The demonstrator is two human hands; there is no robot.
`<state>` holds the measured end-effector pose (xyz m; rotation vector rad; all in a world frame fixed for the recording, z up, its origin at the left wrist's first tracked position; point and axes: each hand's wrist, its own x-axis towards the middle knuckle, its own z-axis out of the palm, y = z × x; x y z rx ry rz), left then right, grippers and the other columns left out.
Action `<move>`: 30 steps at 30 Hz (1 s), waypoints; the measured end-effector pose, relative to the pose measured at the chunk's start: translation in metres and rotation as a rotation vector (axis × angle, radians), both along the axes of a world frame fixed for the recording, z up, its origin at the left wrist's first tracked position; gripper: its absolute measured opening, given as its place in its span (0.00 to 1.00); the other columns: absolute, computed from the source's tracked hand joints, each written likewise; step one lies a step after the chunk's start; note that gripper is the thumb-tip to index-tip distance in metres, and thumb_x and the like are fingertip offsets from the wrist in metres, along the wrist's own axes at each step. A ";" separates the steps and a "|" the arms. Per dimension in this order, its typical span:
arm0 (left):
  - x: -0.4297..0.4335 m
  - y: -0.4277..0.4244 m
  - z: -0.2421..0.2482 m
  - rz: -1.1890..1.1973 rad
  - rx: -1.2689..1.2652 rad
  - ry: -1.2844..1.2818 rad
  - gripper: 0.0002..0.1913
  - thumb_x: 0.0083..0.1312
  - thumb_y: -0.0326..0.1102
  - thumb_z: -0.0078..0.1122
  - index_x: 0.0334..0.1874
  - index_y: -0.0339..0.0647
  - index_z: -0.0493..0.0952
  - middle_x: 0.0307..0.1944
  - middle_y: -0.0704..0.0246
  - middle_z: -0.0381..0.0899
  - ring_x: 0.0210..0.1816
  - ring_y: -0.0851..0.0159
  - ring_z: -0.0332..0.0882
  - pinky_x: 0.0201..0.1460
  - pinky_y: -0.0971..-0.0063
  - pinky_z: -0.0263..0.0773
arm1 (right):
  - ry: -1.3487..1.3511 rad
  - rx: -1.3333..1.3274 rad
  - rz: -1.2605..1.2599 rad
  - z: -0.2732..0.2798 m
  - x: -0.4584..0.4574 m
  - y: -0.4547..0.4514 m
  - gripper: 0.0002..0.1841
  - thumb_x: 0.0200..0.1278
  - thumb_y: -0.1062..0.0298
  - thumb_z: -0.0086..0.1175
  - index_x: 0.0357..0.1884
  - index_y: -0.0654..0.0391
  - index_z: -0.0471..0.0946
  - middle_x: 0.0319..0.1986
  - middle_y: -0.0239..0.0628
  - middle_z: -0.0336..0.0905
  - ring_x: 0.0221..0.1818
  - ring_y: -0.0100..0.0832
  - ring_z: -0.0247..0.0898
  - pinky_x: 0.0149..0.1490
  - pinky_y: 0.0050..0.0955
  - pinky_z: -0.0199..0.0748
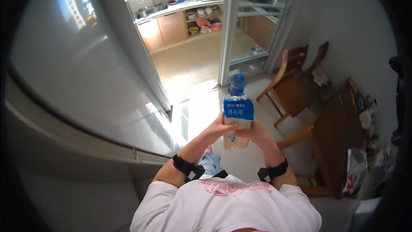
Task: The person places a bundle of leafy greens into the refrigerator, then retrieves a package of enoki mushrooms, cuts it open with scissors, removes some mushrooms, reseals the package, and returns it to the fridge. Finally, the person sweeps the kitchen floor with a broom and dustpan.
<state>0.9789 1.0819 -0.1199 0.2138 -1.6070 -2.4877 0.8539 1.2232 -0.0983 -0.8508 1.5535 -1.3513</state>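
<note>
Both my hands hold a clear plastic packet with a blue band and pale contents in front of my body. My left hand grips its right side, and my right hand grips its left side, with fingers or thumbs meeting over the lower front. The packet bears writing. Just beyond its top edge, a large blue plastic water bottle appears with its blue cap up; the packet hides its lower part.
A sliding glass door frames the kitchen, where a counter holds a sink. On the right are a wooden chair and a wooden table bearing a plastic bag. A glossy pale panel curves along the left.
</note>
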 end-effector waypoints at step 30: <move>-0.265 -0.566 0.001 0.709 -0.265 -0.038 0.33 0.68 0.53 0.52 0.70 0.42 0.58 0.66 0.64 0.62 0.63 0.64 0.63 0.60 0.72 0.65 | -0.391 -0.146 0.423 -0.014 -0.360 -0.666 0.33 0.53 0.64 0.64 0.61 0.59 0.63 0.53 0.41 0.72 0.56 0.35 0.69 0.58 0.34 0.69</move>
